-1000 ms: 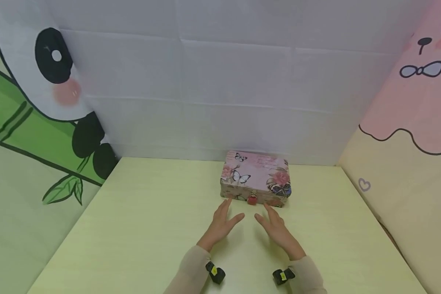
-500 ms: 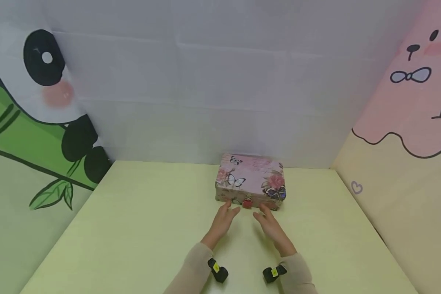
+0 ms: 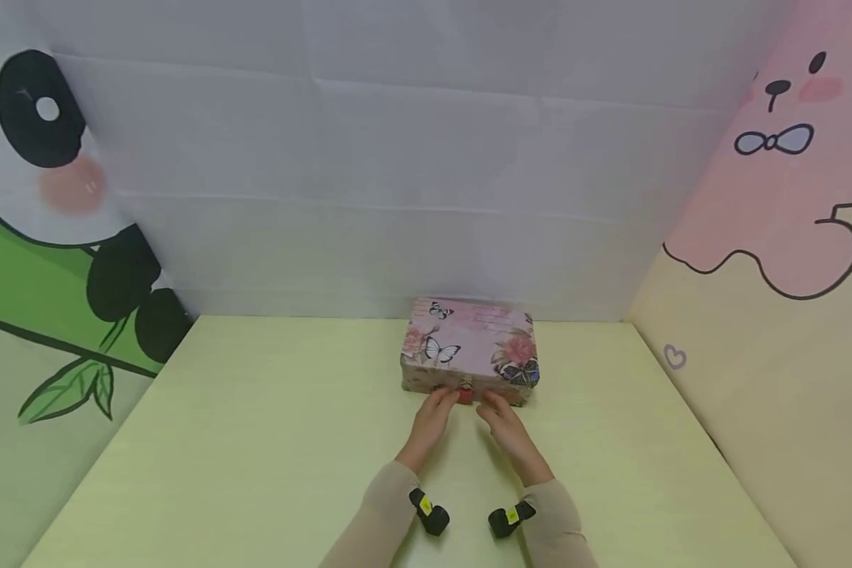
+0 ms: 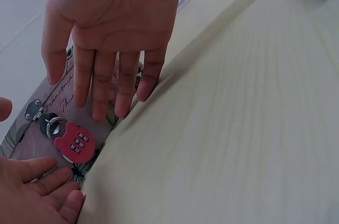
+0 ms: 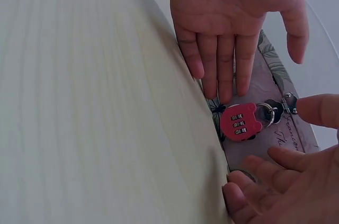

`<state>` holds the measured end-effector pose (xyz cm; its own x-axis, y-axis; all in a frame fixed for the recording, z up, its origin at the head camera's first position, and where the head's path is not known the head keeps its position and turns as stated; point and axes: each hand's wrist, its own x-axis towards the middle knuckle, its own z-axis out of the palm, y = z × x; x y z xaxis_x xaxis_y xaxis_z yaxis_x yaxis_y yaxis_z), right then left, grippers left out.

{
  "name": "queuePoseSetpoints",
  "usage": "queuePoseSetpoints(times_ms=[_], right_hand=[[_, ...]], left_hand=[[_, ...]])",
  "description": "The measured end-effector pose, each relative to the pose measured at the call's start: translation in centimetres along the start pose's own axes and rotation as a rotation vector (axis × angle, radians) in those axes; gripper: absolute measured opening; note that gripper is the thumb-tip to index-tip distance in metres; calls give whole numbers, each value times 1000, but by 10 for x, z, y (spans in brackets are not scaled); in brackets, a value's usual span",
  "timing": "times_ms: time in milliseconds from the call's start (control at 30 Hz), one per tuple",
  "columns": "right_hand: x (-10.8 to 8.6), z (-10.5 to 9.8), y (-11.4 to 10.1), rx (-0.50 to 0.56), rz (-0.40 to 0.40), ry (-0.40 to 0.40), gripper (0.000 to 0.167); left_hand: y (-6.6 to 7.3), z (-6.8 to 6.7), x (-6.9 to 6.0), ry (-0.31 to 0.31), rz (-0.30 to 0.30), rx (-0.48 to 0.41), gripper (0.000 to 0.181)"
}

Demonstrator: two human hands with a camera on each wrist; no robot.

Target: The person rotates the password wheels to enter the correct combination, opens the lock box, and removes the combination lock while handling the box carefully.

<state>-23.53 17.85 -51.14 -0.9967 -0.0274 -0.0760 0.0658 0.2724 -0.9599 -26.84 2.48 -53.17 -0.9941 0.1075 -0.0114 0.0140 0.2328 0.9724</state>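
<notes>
A pink box (image 3: 468, 339) with butterflies and roses on its lid stands at the back of the table. From the clasp on its front hangs a small red combination padlock (image 4: 76, 142), bear-shaped, with three number wheels. My left hand (image 3: 428, 428) is left of the padlock and my right hand (image 3: 511, 438) right of it, fingers extended toward the box front. In the right wrist view, the right hand's fingertips (image 5: 225, 95) come close to the padlock; whether they touch it I cannot tell. Neither hand holds anything.
The pale wood-grain table (image 3: 277, 442) spreads out around the box and both arms. A white cloth wall (image 3: 426, 181) rises directly behind the box. Patterned side walls with a panda and a pink bear flank the table. Each sleeve carries a black wrist camera (image 3: 433, 517).
Both hands have moved forward to the box front and closer together, on either side of the padlock. The head view has shifted slightly, so the box appears further left.
</notes>
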Motion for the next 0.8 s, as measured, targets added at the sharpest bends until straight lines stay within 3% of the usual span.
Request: queuePoseSetpoints(times_ms=[800], right_hand=[[4, 5, 1, 5, -26, 3, 49]], left_hand=[[4, 0, -2, 16, -23, 5, 49]])
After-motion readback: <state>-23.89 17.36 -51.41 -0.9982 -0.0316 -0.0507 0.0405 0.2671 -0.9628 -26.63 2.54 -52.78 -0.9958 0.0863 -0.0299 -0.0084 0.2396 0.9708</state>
